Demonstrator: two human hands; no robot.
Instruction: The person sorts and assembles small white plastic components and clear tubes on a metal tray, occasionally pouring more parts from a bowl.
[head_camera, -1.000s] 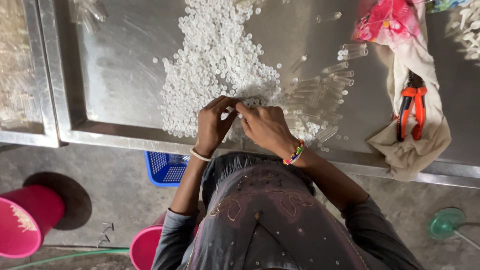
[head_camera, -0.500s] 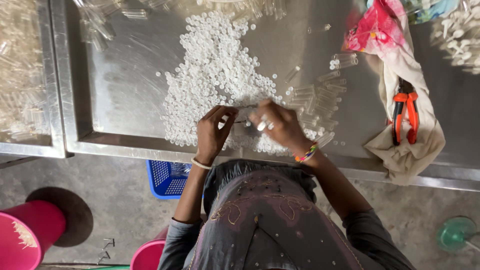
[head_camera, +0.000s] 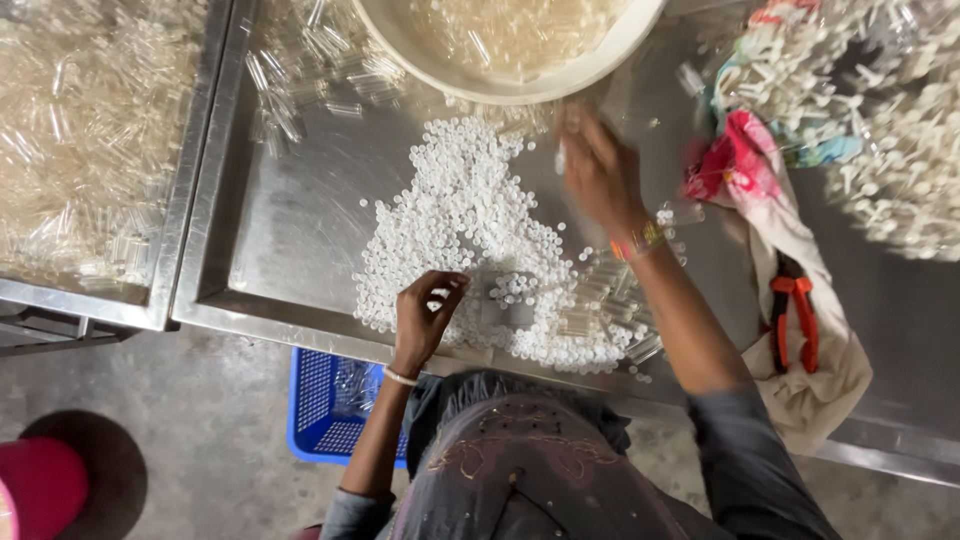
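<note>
- The left hand (head_camera: 425, 318) rests at the near edge of the heap of small white round plastic caps (head_camera: 470, 225) on the steel surface (head_camera: 300, 215), fingers curled, pinching caps.
- The right hand (head_camera: 598, 170), blurred, reaches toward the wide cream plastic bowl (head_camera: 520, 85); I cannot tell its grip.
- Clear plastic tubes (head_camera: 600, 300) lie beside the caps, within reach.
</note>
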